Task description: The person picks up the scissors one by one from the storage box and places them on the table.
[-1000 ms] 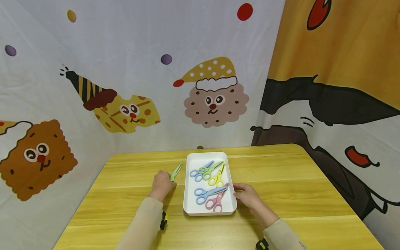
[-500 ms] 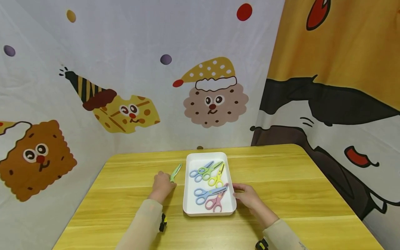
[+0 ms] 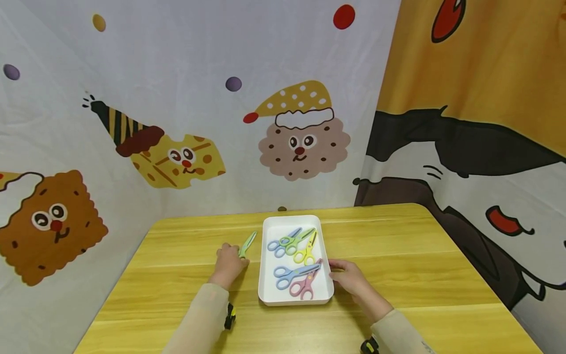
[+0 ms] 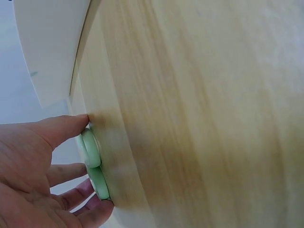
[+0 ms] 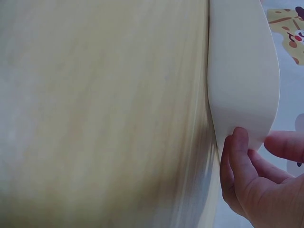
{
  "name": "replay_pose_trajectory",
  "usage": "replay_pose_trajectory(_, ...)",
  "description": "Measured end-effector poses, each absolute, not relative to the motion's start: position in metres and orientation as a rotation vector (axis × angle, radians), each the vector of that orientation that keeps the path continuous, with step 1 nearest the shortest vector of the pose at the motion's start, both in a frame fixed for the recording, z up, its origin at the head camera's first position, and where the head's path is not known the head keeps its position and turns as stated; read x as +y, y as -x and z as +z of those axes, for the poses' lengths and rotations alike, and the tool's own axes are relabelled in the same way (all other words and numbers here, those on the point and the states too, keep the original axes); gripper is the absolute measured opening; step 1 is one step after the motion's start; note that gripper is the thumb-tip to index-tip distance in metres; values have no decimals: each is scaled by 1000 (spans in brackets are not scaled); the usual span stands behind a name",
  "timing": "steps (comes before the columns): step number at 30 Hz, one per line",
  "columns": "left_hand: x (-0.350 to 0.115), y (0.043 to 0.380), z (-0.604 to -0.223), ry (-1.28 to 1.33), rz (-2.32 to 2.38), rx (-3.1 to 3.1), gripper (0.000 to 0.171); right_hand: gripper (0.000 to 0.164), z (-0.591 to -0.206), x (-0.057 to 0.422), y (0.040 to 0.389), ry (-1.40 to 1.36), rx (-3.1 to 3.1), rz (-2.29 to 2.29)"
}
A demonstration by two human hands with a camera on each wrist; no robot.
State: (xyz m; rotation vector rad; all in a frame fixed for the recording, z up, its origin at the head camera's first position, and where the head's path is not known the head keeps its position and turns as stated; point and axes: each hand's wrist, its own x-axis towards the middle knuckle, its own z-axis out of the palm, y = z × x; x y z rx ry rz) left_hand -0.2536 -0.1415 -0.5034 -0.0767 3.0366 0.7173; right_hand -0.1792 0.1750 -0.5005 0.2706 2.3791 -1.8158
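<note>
Green scissors (image 3: 247,244) lie on the table left of the tray, blades pointing away. My left hand (image 3: 228,263) grips them by the handles, thumb on one side and fingers on the other; the left wrist view shows the green handles (image 4: 92,154) at the tabletop. Near the middle stands a white tray (image 3: 270,290) with several children's scissors inside: blue scissors (image 3: 288,276) crossing pink scissors (image 3: 305,286), yellow scissors (image 3: 306,254), and green scissors (image 3: 292,245) over another blue pair. My right hand (image 3: 349,278) touches the tray's right wall with relaxed fingertips, thumb at the rim.
The wooden table (image 3: 398,246) extends on both sides of the tray. Behind it hangs a printed curtain (image 3: 199,73) with cartoon figures. Black straps (image 3: 230,316) sit around both wrists.
Both hands, the tray and the scissors keep their places on the table. Only the head view has shifted very slightly.
</note>
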Motion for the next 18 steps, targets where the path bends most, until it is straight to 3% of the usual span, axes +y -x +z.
replay_pose_trajectory(8, -144, 252, -502, 117, 820, 3004, 78, 40, -501, 173, 179, -275, 2367, -1836)
replay_pose_trajectory(18, -141, 258, -504, 22, 854, 3089, 73, 40, -499, 175, 178, -278, 2360, -1836)
